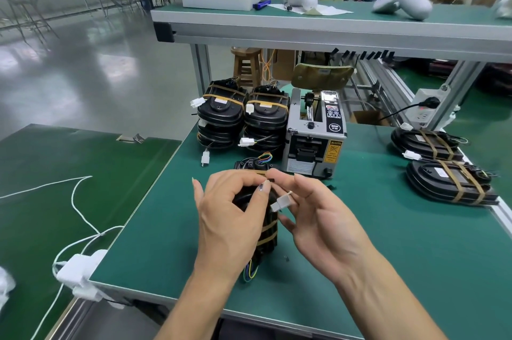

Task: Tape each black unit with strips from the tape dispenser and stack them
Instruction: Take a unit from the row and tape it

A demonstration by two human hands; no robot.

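At the middle of the green matted surface (pixel 360 228), both hands work over a black plastic unit (pixel 267 228) standing on end, already banded with tan tape strips, its coloured wires trailing toward the near edge. The left hand (pixel 230 217) curls its grip around the unit's upper part, thumb and forefinger pinching at the top. The right hand (pixel 318 217) pinches a small black piece beside the left fingertips, with a white plastic connector (pixel 279 202) against its fingers. Just behind stands the grey automatic tape dispenser (pixel 315 131). Left of it are two stacks of taped black units (pixel 243 117); two more taped units (pixel 443 167) lie apart at the right.
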